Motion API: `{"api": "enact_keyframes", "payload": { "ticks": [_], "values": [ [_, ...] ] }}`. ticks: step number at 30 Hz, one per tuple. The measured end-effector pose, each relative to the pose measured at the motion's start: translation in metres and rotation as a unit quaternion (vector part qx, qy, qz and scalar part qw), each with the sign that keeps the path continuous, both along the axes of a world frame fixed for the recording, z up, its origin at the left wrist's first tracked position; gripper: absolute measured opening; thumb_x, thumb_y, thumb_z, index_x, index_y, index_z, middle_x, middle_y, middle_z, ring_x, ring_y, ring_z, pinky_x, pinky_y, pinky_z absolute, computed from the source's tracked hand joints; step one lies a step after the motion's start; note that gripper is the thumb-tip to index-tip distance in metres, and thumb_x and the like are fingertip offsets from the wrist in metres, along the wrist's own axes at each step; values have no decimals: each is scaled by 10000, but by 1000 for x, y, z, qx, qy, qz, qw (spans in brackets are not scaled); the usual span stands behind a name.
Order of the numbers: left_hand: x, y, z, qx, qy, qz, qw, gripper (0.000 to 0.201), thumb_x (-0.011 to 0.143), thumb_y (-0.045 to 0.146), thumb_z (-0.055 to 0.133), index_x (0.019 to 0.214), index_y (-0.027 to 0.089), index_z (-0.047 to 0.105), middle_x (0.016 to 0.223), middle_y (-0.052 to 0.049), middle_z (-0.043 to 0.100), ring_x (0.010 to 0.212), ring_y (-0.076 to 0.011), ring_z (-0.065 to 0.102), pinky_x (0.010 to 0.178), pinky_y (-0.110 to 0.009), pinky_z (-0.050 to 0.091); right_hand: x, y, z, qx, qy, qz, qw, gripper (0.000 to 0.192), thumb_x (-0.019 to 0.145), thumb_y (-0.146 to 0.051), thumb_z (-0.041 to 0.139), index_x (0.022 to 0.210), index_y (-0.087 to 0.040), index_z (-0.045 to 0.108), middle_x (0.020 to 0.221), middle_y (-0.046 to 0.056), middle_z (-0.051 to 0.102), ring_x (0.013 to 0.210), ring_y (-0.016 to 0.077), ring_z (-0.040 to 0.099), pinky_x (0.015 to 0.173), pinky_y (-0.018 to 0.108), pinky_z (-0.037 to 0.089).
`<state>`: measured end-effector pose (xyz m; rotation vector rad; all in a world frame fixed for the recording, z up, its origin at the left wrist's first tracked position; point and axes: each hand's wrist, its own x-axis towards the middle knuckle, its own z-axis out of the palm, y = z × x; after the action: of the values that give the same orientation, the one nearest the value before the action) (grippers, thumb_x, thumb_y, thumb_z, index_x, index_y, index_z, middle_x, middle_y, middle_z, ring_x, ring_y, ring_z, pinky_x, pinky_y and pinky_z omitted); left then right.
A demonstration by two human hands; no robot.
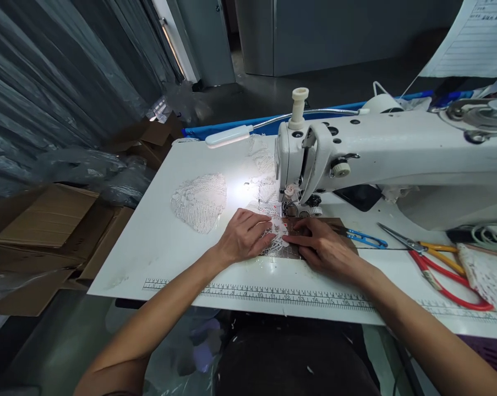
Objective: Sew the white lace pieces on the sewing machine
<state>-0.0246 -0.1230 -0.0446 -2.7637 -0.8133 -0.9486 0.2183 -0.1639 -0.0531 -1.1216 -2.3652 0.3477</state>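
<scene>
A piece of white lace [277,234] lies under the needle area of a white sewing machine [355,148]. My left hand [244,236] is at the lace's left edge, fingers bent and closed on it. From the right, my right hand [326,247] holds the lace's near right edge with its fingertips, index finger reaching toward the middle. Both hands rest low on the machine's bed, just in front of the presser foot [290,210]. More lace runs behind the needle. A separate rounded lace piece [201,202] lies flat on the left.
Blue thread snips [366,238] and red-and-orange-handled scissors [442,269] lie on the right. A lamp [229,136] on a bendable neck lights the needle area. A printed ruler [281,297] follows the table's front edge. Cardboard boxes [45,220] stand left of the table.
</scene>
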Motion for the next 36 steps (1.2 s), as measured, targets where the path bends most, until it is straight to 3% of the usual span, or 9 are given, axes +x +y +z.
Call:
{"api": "enact_keyframes", "payload": {
  "ticks": [6,19,31,36],
  "values": [
    [2,-2,-1,-42,103,-5,994,372,957,425,481,1190,160,599,1286,-104,603,968,-217,585,835,-406,425,0,1,-1,7,2,4,1000,342,855,-155,511,1118,-256,704,1104,115,565,1042,246,565,909,435,503],
    [3,-2,1,-54,121,1,991,358,947,384,482,1186,152,614,1309,-98,589,937,-232,553,770,-382,416,-1,0,0,18,7,0,1000,342,870,-150,493,1110,-265,708,1104,111,562,1053,249,556,910,446,502],
    [10,1,0,-56,102,23,993,351,982,416,425,1186,184,592,1210,-79,640,906,-228,542,737,-391,375,-1,0,0,9,15,-1,1000,329,867,-130,508,1089,-252,717,1092,114,553,1037,247,552,907,453,500],
    [12,0,1,-34,147,24,988,320,973,347,438,1176,154,594,1311,-103,575,912,-235,531,744,-398,366,-1,0,-3,9,10,-2,1000,351,853,-130,517,1114,-269,705,1101,112,558,1050,254,551,899,457,509]
  ]
}}
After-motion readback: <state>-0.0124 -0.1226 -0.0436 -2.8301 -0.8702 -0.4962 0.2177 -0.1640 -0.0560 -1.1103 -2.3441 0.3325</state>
